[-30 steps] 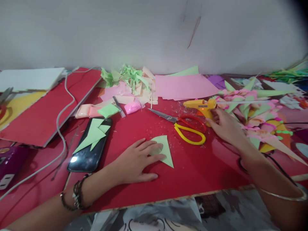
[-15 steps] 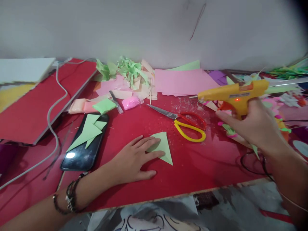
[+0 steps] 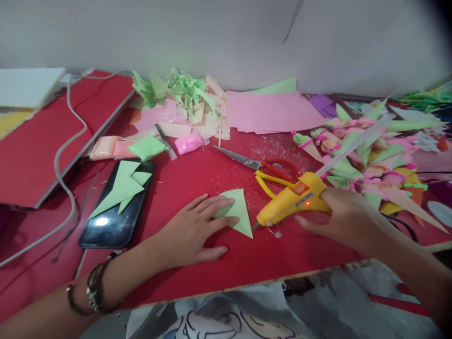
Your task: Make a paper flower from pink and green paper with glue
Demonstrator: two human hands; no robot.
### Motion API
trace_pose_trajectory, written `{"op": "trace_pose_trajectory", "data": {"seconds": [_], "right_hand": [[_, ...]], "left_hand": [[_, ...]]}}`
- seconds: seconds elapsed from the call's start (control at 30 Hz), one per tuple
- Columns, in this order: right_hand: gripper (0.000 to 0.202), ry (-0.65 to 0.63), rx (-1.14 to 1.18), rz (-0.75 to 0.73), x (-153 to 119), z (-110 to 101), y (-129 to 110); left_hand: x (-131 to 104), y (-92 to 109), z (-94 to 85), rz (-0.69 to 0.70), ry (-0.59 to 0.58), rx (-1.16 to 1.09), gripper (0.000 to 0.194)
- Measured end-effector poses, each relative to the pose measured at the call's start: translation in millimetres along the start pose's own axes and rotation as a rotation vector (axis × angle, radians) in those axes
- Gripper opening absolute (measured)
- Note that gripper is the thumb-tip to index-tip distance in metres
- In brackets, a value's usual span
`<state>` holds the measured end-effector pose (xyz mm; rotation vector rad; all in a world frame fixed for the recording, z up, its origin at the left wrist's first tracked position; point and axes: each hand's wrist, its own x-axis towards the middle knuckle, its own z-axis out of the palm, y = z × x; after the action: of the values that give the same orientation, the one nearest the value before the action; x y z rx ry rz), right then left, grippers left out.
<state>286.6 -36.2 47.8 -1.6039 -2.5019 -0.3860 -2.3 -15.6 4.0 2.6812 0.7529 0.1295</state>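
My left hand point(image 3: 197, 230) lies on the red tabletop point(image 3: 219, 278) with its fingers spread, two fingertips resting on a pale green paper piece point(image 3: 243, 212). My right hand point(image 3: 335, 216) is wrapped round a yellow glue gun point(image 3: 293, 200) with a lit orange light. The gun points down and left, its nozzle close to the paper's lower right corner. A clear glue stick point(image 3: 349, 146) sticks out of its back. Partly behind the gun are scissors point(image 3: 243, 157) with red and yellow handles. More green paper pieces point(image 3: 123, 188) lie on a black phone point(image 3: 109, 233) at the left.
Pink sheets point(image 3: 268, 110) and crumpled green scraps point(image 3: 187, 89) lie along the wall. Small clay packets point(image 3: 146, 148) sit behind the phone. Paper cones with pink trim point(image 3: 374, 160) are piled at the right. A white cable point(image 3: 60, 165) crosses the left side.
My right hand has brought the glue gun down and left, from above the scissors to beside the green paper. My left hand stays on the paper. The view has shifted slightly.
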Motion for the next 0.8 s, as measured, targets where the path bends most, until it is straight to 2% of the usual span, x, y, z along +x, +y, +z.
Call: {"op": "trace_pose_trajectory", "data": {"seconds": [0.2,0.8], "right_hand": [[0.016,0.002,0.003,-0.093,-0.8,4.3,-1.3],[0.014,-0.042,-0.022,-0.104,-3.4,7.1,0.4]], "left_hand": [[0.8,0.0,-0.6,0.000,0.001,-0.010,0.047],[1.3,0.7,-2.0,0.009,0.014,-0.020,0.046]]}}
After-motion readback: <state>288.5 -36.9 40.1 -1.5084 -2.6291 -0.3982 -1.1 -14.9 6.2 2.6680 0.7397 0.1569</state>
